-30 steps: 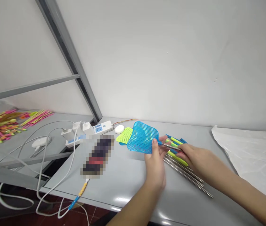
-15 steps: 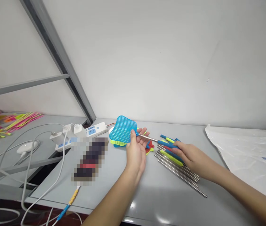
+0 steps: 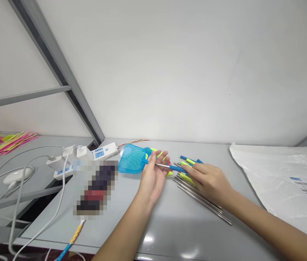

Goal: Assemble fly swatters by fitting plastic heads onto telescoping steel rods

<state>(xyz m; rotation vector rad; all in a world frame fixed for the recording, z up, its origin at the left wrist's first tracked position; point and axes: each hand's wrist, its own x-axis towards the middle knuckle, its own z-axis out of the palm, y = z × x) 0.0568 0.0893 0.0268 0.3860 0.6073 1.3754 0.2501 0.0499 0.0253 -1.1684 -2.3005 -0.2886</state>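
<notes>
A blue fly swatter (image 3: 132, 158) with a mesh head and a thin metal rod lies across both hands. My left hand (image 3: 153, 179) is palm up, its thumb pressing near the swatter's neck and its other fingers curled loosely behind the rod. My right hand (image 3: 210, 181) grips the blue handle, its fingers partly hiding it. Beneath and beside that hand lie several metal tubes (image 3: 204, 203) and blue and yellow-green handles (image 3: 188, 159). Behind my left hand, yellow-green and red plastic pieces (image 3: 170, 173) show in part.
Left on the table are a blurred-out dark object (image 3: 96, 192) with a cable, and a white power strip (image 3: 103, 152) with plugs. A white plastic bag (image 3: 273, 174) lies at the right. Colourful sticks (image 3: 14, 143) occupy the far-left table. A grey frame post (image 3: 61, 72) rises behind.
The swatter's head has turned and tipped lower to the left, and its rod lies flatter. The right hand has shifted slightly towards the left hand. The whole view has moved a little.
</notes>
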